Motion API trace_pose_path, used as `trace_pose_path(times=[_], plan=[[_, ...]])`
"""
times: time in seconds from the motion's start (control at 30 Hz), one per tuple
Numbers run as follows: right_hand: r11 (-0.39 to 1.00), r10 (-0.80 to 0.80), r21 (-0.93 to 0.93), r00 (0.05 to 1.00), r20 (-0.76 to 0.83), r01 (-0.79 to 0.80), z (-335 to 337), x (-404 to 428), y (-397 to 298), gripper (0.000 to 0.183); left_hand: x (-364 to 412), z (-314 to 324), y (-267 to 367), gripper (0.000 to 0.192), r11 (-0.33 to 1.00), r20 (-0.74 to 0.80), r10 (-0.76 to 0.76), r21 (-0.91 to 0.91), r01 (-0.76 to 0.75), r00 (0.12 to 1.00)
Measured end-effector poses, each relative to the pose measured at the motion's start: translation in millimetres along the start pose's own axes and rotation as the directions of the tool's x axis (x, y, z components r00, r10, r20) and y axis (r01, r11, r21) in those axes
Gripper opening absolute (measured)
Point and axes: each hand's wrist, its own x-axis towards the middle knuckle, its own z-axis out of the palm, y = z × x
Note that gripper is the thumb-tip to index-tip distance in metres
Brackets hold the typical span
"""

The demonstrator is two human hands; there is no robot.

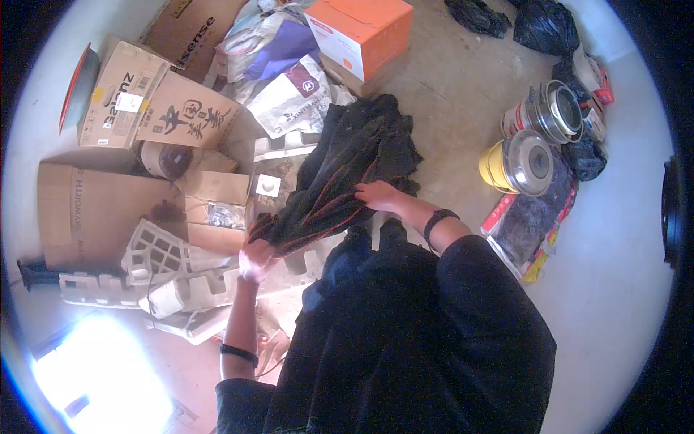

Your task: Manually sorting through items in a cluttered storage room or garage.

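A large dark cloth (352, 157) with reddish-orange lines along its folds hangs bunched in front of me. It looks like a garment or cover; which one I cannot tell. My left hand (259, 259) grips its near-left end, with the fingers partly lost in the folds. My right hand (378, 195) pinches the right edge of the same cloth. Between the two hands the fabric is drawn out in long creases. Its far part spreads away from me, beside a white woven sack (295, 100).
Cardboard boxes (190, 111), a small open carton (217, 233) and foam packing pieces (157, 252) crowd the left. An orange box (363, 35) stands at the far side. On the right are a yellow bucket (494, 168), a lidded metal pot (528, 163) and black bags (545, 27).
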Motion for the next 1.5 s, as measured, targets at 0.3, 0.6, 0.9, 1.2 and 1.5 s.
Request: trace_pose_path(times=[0.3, 0.6, 0.9, 1.2, 1.5], plan=[[0.977, 0.199, 0.077, 0.980, 0.015, -0.199, -39.6, -10.8, -17.4, 0.049, -7.5, 7.6, -10.6, 0.025, 0.997, -0.037, -0.074, 0.016, 0.075, 0.997], [0.999, 0.031, 0.009, 0.987, 0.158, -0.033, -41.2, 47.1, -11.2, 0.080, 8.7, -3.9, 14.8, 0.031, 0.996, 0.061, 0.089, 0.002, -0.089, 0.994], [0.999, 0.005, -0.037, 0.974, 0.226, 0.003, -18.4, 61.7, -24.2, 0.046, -3.8, -10.3, 19.7, 0.030, 0.999, 0.074, 0.017, 0.047, -0.020, 0.997], [0.959, -0.281, -0.062, 0.959, -0.043, 0.278, 8.0, 30.7, -30.6, 0.051, -17.3, -13.6, 2.2, 0.024, 0.995, -0.012, -0.062, 0.079, 0.063, 0.998], [0.960, 0.259, 0.066, 0.954, 0.152, -0.271, -28.9, 35.1, -51.4, 0.055, 9.2, -15.9, 15.9, 0.025, 0.998, 0.025, 0.049, 0.045, -0.050, 0.999]])
